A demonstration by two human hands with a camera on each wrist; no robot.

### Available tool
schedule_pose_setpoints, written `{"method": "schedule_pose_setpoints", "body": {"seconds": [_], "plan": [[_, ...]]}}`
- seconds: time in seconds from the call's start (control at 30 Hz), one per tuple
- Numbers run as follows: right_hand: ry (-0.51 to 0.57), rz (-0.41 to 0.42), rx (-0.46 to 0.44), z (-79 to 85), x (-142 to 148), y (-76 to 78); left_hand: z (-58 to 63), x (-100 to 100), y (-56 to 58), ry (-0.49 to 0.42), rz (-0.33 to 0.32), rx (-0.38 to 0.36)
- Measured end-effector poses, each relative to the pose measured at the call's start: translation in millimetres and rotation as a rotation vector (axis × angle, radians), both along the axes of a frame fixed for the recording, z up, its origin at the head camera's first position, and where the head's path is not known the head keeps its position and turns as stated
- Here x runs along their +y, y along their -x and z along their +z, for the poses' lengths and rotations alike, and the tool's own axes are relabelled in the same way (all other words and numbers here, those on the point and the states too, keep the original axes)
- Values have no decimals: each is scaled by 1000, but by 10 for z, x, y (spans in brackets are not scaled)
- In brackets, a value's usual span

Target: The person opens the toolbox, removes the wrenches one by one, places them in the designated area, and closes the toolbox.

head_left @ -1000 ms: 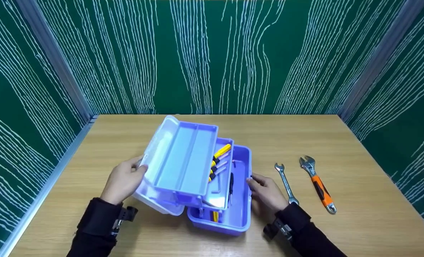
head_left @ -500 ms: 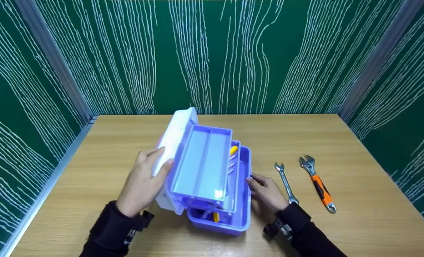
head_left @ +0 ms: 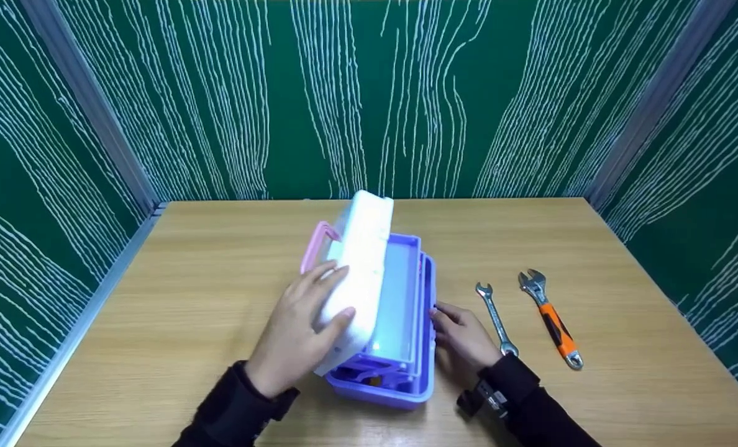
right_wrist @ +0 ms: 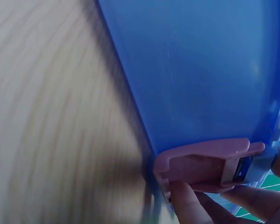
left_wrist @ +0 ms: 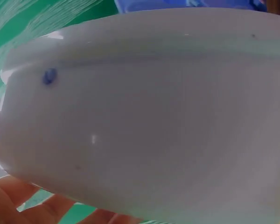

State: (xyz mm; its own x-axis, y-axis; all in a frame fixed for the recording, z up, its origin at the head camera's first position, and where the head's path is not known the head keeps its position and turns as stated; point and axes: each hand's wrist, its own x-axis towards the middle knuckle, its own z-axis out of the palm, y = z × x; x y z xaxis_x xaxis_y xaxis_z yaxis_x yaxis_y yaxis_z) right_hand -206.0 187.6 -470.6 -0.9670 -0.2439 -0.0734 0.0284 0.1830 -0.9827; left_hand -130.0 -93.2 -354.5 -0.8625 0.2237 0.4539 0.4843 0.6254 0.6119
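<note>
A purple toolbox (head_left: 381,395) stands on the table, its whitish lid (head_left: 369,267) tipped partway over the trays (head_left: 400,285). My left hand (head_left: 297,335) holds the lid, fingers on its outer top and thumb near its edge. Past the lid's end, the fingers (left_wrist: 51,207) show low in the left wrist view. At the box's right side, my right hand (head_left: 466,335) grips the wall beside a pink latch (right_wrist: 205,148); its thumb is on the rim and other fingers touch the latch. The lid covers most of the tray contents; a bit of yellow shows below.
Right of the toolbox lie an open-ended wrench (head_left: 496,320) and an adjustable wrench (head_left: 555,326) with an orange and black handle. A pink carrying handle (head_left: 313,247) sticks out left of the lid. Green patterned panels (head_left: 419,99) surround the wooden table (head_left: 189,267).
My left hand has swung the lid rightward and up over the box. The trays have folded in to the right, hiding the yellow-handled tools. My right hand stays on the wall.
</note>
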Motion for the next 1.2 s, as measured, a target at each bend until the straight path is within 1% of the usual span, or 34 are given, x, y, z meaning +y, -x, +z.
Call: {"method": "schedule_pose_setpoints", "body": {"seconds": [0.1, 0.17, 0.23, 0.33, 0.47, 0.57, 0.67, 0.8, 0.93, 1.13, 1.2], "plan": [[-5, 3, 5, -2, -4, -10, -71, 90, 2, 45, 5, 82], [-4, 4, 8, -3, -5, -17, -117, 143, 0, 69, 11, 106], [-1, 2, 8, -2, -7, -25, -151, 192, -3, 83, 16, 114], [4, -7, 3, 1, -12, -33, -186, 265, -11, 89, 30, 74], [-8, -39, -5, 7, -25, -38, -224, 372, -21, 53, 30, -24], [-9, -57, -11, 5, -28, -44, -269, 452, -18, 21, 11, -48], [5, -53, -12, 6, -25, -54, -317, 525, -22, 20, -8, -19], [16, -42, -19, 5, -14, -61, -353, 606, -33, 67, -13, 27], [3, -54, -19, 14, -5, -65, -391, 671, -46, 143, -8, 73], [-23, -69, 9, 12, -12, -62, -478, 760, -53, 277, 22, 226], [-24, -70, 13, 6, -17, -57, -495, 788, -59, 328, 32, 247]]}}
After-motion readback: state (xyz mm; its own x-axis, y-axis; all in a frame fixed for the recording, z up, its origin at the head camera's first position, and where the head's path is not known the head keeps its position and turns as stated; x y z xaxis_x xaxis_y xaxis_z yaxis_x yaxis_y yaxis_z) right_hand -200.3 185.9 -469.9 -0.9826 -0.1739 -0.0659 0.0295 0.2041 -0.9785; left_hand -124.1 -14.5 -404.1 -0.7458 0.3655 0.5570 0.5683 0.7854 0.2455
